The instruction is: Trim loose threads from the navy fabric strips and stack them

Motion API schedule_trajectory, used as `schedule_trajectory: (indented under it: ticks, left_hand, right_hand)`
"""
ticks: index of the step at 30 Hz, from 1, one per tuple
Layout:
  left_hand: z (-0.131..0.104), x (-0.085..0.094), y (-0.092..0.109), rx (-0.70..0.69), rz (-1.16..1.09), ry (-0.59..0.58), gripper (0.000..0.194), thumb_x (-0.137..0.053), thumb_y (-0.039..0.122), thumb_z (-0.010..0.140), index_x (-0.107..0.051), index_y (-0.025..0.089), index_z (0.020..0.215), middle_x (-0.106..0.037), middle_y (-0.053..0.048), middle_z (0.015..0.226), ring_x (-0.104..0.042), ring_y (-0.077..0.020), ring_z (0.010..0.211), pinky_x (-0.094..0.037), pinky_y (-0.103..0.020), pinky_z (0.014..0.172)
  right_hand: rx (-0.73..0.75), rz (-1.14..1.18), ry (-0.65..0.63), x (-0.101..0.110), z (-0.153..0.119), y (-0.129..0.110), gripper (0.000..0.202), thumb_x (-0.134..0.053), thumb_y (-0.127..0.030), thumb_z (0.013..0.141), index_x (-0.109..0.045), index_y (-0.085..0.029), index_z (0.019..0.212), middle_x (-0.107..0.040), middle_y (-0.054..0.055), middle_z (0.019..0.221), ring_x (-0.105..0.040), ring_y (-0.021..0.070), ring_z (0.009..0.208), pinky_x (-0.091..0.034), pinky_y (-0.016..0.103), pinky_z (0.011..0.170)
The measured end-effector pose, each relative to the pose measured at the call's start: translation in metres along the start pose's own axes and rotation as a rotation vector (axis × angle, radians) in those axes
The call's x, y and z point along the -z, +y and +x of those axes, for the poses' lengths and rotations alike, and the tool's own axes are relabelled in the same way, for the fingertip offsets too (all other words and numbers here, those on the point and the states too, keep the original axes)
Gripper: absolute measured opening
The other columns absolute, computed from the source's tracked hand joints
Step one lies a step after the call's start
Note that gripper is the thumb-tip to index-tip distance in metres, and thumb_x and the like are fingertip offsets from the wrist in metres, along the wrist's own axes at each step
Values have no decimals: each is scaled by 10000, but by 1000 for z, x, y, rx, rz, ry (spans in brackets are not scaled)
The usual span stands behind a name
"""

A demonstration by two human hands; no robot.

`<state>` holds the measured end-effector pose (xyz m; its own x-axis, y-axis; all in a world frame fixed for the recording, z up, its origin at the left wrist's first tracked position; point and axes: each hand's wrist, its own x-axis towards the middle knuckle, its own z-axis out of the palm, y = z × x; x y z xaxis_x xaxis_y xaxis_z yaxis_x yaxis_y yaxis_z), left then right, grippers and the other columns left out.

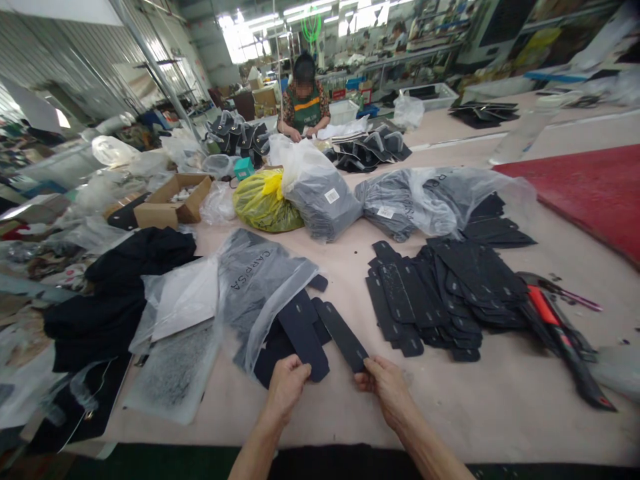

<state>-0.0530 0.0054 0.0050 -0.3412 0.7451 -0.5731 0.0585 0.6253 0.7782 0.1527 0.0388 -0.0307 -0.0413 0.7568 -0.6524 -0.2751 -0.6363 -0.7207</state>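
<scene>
My left hand (289, 383) pinched a dark panel (303, 339), my right hand (386, 383) a slotted strip (344, 335); hard tugging, I judged, could spill the CARPISA bag (260, 263) at eleven o'clock.

Bright windows (243, 41) and strip lights (307, 9) glow beyond a pale pink table (340, 417), with a ribbed wall (90, 57) leftward.
</scene>
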Motion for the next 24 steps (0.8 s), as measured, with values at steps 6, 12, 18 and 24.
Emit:
schedule_trajectory:
  ticks: [6, 12, 18, 24]
  left_hand:
    - [-1, -2, -5, -101, 73, -27, 212, -573, 281, 672, -444, 186, 534, -385, 61, 481, -325, -69, 454, -222, -203, 455]
    - [0, -2, -5, -24, -67, -155, 220, -583, 345, 700, -440, 208, 605, -379, 76, 467, -278, -65, 395, -182, -201, 393]
    - [1, -5, -1, -96, 54, -129, 254, -579, 389, 731, -453, 203, 612, -359, 80, 454, -287, -67, 398, -182, -195, 394]
    - [4, -6, 2, -141, 82, -134, 334, -603, 423, 740, -424, 195, 575, -364, 77, 452, -303, -62, 406, -207, -188, 398]
  right_hand:
    - [205, 142, 191, 21, 11, -14, 344, -793, -401, 593, -622, -168, 780, -646, -15, 593, -645, 181, 546, -529, 290, 547]
    - [57, 137, 83, 27, 16, -25, 438, -769, -514, 648, -646, -146, 853, -734, 116, 875, -700, 234, 713, -560, 350, 628]
    - [563, -535, -113, -19, -7, -12, 336, -627, -312, 770, -675, -182, 1076, -711, 94, 1007, -652, 251, 932, -510, 380, 848]
    - [661, -981, -327, -53, -14, -11, 565, -674, -306, 724, -576, -146, 1256, -642, 146, 1200, -591, 288, 1101, -446, 391, 972]
